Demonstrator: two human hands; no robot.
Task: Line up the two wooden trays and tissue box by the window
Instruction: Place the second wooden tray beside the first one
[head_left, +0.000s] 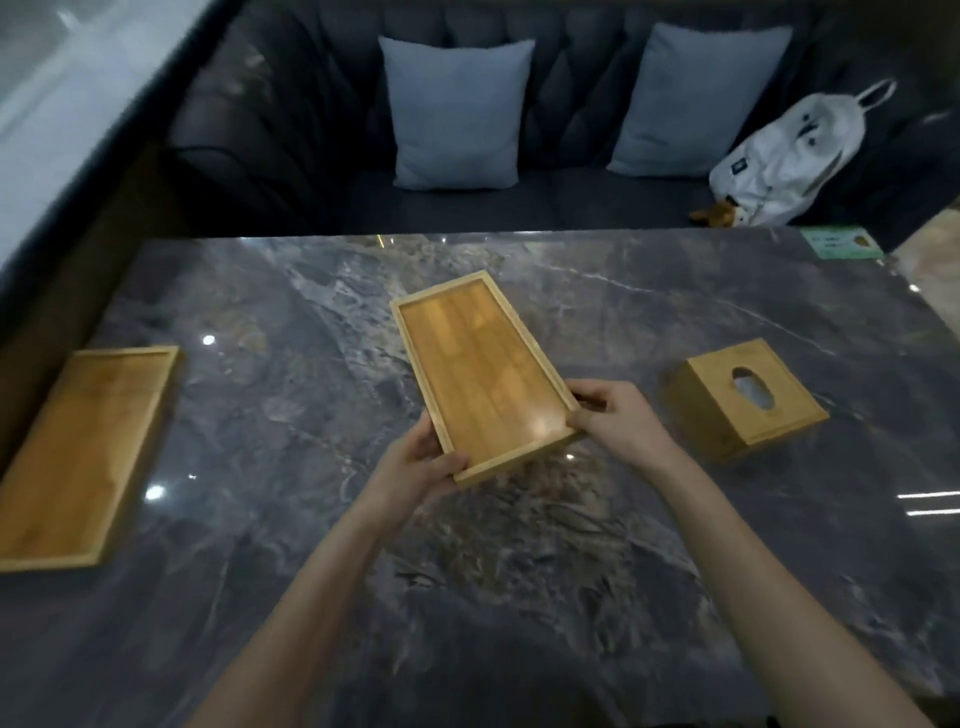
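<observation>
A long wooden tray (480, 364) lies at an angle over the middle of the dark marble table (597, 545). My left hand (421, 462) grips its near left corner and my right hand (618, 421) grips its near right corner. A second wooden tray (83, 452) lies flat at the table's left edge, under the window (57, 98). A wooden tissue box (743, 397) with an oval slot on top stands to the right of my right hand, apart from it.
Behind the table runs a dark sofa (291, 150) with two grey cushions (457, 111) and a white bag (795, 156). A green card (839, 242) lies at the table's far right corner.
</observation>
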